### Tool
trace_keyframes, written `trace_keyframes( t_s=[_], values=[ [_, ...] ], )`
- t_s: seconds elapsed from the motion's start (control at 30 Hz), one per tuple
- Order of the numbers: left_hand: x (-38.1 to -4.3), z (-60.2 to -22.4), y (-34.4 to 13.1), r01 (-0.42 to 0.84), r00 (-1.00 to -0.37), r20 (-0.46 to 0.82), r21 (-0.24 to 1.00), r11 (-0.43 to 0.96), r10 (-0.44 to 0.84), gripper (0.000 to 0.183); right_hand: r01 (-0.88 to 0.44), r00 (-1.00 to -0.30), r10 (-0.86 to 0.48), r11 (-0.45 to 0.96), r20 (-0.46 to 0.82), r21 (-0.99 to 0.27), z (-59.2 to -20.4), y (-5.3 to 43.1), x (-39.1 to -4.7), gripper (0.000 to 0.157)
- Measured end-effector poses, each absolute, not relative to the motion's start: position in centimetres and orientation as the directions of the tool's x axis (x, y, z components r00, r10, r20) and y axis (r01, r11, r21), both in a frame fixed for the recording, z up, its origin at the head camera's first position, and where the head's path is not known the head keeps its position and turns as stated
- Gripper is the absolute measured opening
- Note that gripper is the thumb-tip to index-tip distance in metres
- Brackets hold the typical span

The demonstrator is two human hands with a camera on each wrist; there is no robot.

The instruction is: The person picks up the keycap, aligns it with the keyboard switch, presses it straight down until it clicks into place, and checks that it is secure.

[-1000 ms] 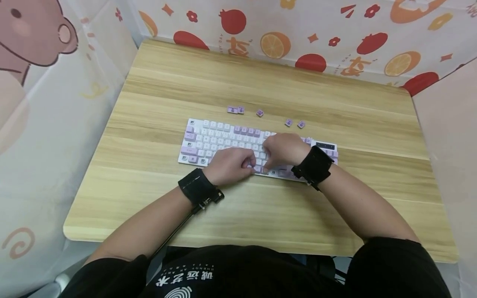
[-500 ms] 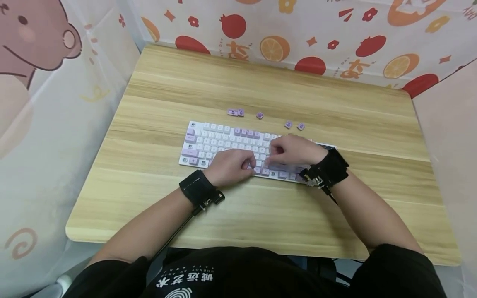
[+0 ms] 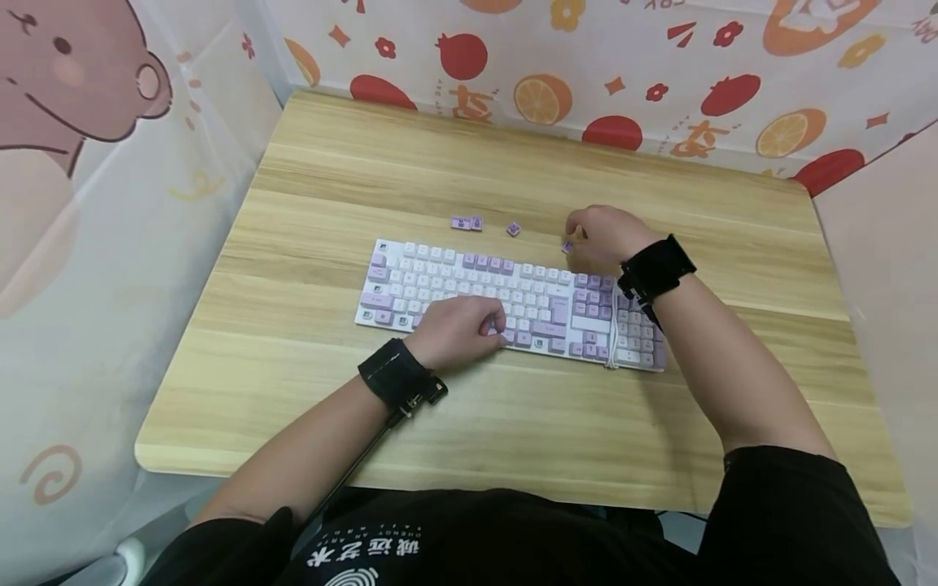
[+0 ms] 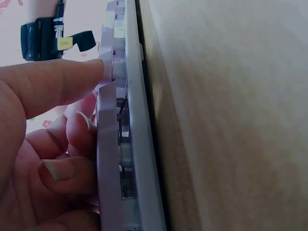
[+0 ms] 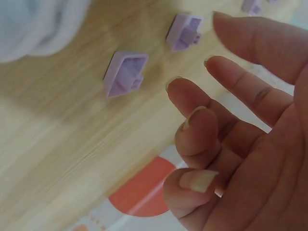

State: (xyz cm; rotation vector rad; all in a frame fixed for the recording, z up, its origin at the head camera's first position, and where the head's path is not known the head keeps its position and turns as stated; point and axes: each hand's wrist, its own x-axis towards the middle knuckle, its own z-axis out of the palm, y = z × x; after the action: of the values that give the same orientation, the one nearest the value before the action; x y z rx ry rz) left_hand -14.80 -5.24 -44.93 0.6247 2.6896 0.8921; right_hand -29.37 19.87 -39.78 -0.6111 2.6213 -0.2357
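Note:
A white and lilac keyboard (image 3: 410,281) lies across the table. My left hand (image 3: 458,325) rests on its front edge with the fingers loosely curled. In the left wrist view the left thumb (image 4: 62,84) touches the side of the lilac front-row keys (image 4: 108,144). Beyond the keyboard my right hand (image 3: 608,232) hovers over the loose keycaps, holding nothing. Its fingers are spread near two upturned lilac keycaps (image 5: 126,74) in the right wrist view. One keycap (image 3: 567,246) shows beside the right fingertips in the head view; the other is hidden by the hand.
Further left behind the keyboard lie a keycap (image 3: 514,229) and a joined-looking pair of keycaps (image 3: 467,224). A white cable (image 3: 613,325) loops around the keyboard's right part. Printed cloth (image 3: 542,49) hangs along the table's far edge.
My right hand has lifted off the keyboard's keys and moved away from me, to the loose keycaps behind it. The left hand has stayed in place.

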Motion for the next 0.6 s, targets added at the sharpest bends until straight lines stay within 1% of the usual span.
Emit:
trace_keyframes(
  t_s=[0.2, 0.33, 0.4, 0.47, 0.53, 0.6],
  values=[
    [-14.7, -45.0, -5.3, 0.317, -0.883, -0.081, 0.625, 0.713, 0.463, 0.015, -0.46, -0.781, -0.484, 0.873, -0.394, -0.16, -40.3, 18.4, -30.2, 0.027],
    [-14.8, -45.0, -5.5, 0.321, -0.882, -0.074, 0.629, 0.708, 0.465, 0.014, -0.49, -0.766, -0.509, 0.857, -0.392, -0.157, -40.5, 17.9, -30.6, 0.021],
    [-14.8, -44.9, -5.5, 0.321, -0.881, -0.075, 0.63, 0.707, 0.467, 0.014, -0.496, -0.753, -0.525, 0.849, -0.398, -0.18, -40.6, 17.7, -30.8, 0.019],
    [-14.8, -44.9, -5.5, 0.32, -0.88, -0.078, 0.63, 0.707, 0.468, 0.014, -0.49, -0.739, -0.543, 0.84, -0.399, -0.235, -40.6, 17.7, -30.8, 0.019],
    [-14.7, -44.8, -5.6, 0.319, -0.879, -0.083, 0.629, 0.709, 0.469, 0.014, -0.472, -0.731, -0.563, 0.825, -0.386, -0.311, -40.5, 17.9, -30.8, 0.021],
    [-14.7, -44.8, -5.6, 0.318, -0.879, -0.085, 0.628, 0.71, 0.469, 0.014, -0.416, -0.733, -0.571, 0.806, -0.37, -0.421, -40.1, 18.0, -30.7, 0.023]
  ],
)
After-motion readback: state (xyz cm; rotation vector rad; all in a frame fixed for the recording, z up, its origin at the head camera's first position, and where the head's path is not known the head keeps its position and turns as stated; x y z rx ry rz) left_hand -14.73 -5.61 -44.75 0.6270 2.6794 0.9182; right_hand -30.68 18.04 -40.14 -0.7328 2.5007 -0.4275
